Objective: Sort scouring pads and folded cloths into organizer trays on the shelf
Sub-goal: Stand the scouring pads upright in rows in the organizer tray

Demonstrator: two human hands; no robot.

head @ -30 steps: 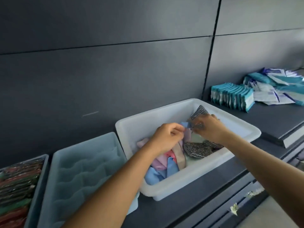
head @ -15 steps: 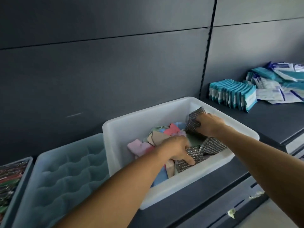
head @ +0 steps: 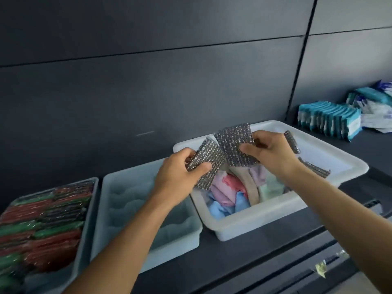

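My left hand (head: 180, 172) grips a silver mesh scouring pad (head: 209, 163) above the left rim of the white bin (head: 265, 219). My right hand (head: 273, 151) holds a second silver scouring pad (head: 235, 143) beside it, over the bin, with further pads (head: 292, 142) showing behind its fingers and one (head: 314, 169) under the wrist. Folded cloths (head: 231, 192) in pink, blue, beige and pale green lie in the bin. A pale blue organizer tray (head: 131, 200) with scalloped dividers stands left of the bin.
At the far left a grey tray (head: 89, 209) holds packed red and green pads (head: 42, 225). Teal and white packets (head: 331, 117) are stacked on the shelf at the back right. The dark shelf front edge (head: 275, 262) runs below the bin.
Both hands have lifted out of the bin, each with a silver scouring pad, and the left hand has moved left toward the bin's rim. The view has swung left.
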